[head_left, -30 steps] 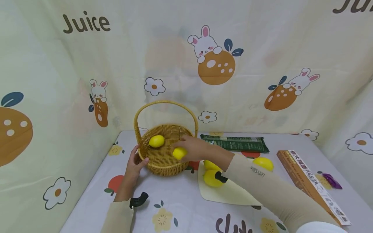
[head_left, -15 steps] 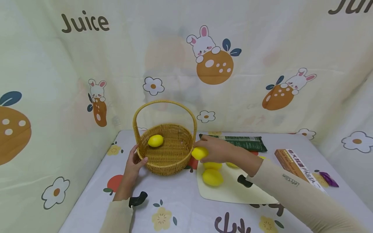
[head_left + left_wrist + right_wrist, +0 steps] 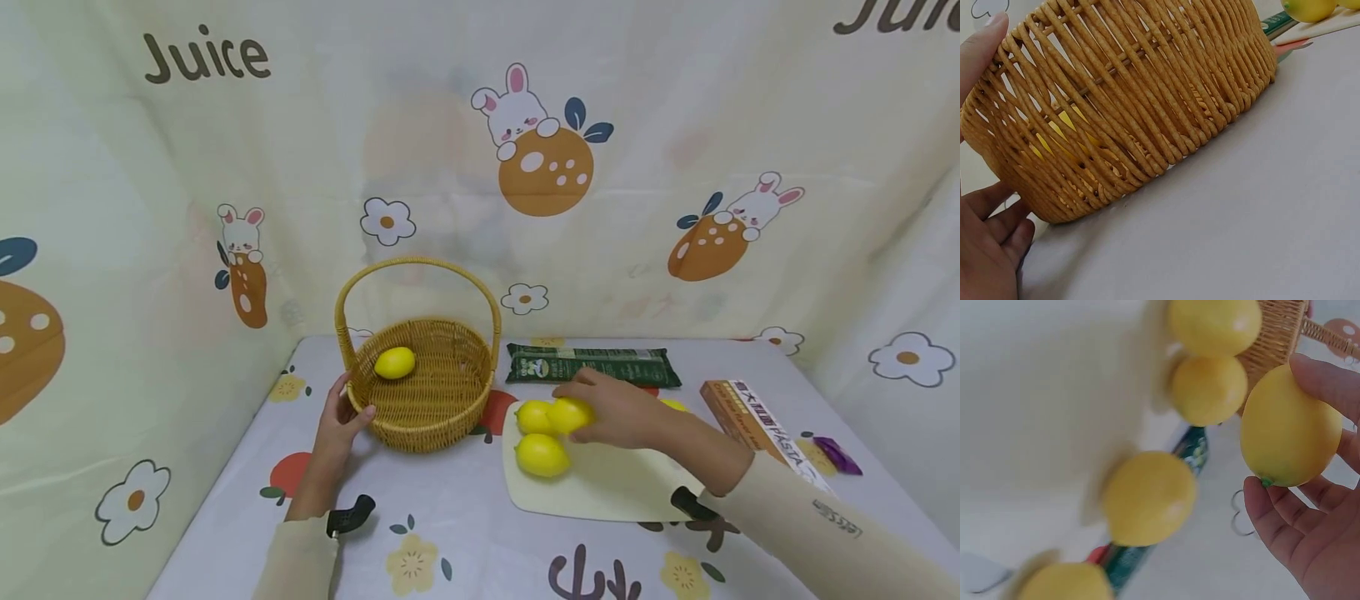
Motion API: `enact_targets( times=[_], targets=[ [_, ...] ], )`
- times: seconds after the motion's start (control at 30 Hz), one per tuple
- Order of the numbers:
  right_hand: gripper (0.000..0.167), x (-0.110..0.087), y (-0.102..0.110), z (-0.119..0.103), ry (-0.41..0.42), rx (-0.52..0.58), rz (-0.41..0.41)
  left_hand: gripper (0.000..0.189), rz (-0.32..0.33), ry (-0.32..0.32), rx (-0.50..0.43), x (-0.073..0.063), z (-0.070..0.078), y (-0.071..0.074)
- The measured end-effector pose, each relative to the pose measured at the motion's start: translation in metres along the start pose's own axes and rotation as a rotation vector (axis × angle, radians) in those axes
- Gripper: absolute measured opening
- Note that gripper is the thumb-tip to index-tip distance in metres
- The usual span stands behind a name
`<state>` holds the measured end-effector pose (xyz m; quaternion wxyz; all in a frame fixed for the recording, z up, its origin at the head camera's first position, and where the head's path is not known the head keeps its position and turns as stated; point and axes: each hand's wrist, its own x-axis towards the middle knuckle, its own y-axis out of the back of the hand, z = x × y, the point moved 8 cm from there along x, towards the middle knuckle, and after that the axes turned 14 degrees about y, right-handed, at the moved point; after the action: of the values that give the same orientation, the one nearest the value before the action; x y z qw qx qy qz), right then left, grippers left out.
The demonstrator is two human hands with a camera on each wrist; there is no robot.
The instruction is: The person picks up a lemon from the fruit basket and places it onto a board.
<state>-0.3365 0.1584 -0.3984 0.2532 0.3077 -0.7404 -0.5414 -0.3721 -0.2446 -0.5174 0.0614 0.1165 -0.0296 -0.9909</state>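
My left hand (image 3: 335, 429) grips the left rim of a wicker basket (image 3: 427, 437), thumb at the rim and fingers around the outer wall. One lemon (image 3: 395, 363) lies inside at the left; in the left wrist view its yellow shows through the weave. My right hand (image 3: 618, 412) holds another lemon (image 3: 1291, 428) between thumb and fingers, raised above a pale cutting board (image 3: 600, 496). Two lemons rest at the board's left end, a rear one (image 3: 531, 417) and a front one (image 3: 542, 455). A further lemon (image 3: 674, 405) is mostly hidden behind my right hand and forearm.
Behind the board lies a green packet (image 3: 600, 365). To the right are a long pasta box (image 3: 761, 429) and a small purple packet (image 3: 838, 456). The basket's tall handle (image 3: 416, 261) arches above it. A printed curtain (image 3: 420, 150) closes off the back and sides.
My right hand has carried its lemon from over the basket rightward to above the board. The left hand stays on the basket rim. The view has shifted slightly.
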Motion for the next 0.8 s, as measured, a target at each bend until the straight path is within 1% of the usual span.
enact_targets(
  times=[0.2,0.4,0.47,0.6,0.8],
  targets=[
    [0.061,-0.028,-0.014,0.015,-0.067,0.019,-0.005,0.082,0.011,-0.027,0.013,-0.001,0.001,0.0],
    [0.063,-0.045,-0.03,0.028,-0.143,0.02,-0.038,0.082,0.016,-0.019,0.016,-0.004,0.002,0.0],
    [0.063,-0.05,-0.034,0.031,-0.162,0.029,-0.05,0.082,0.012,-0.03,0.016,-0.006,0.003,-0.001],
    [0.062,-0.056,-0.039,0.032,-0.173,0.026,-0.05,0.081,0.013,-0.044,0.021,-0.006,0.004,-0.001],
    [0.06,-0.061,-0.044,0.031,-0.154,0.029,-0.048,0.082,0.025,-0.041,0.028,-0.004,0.004,-0.001]
  ],
)
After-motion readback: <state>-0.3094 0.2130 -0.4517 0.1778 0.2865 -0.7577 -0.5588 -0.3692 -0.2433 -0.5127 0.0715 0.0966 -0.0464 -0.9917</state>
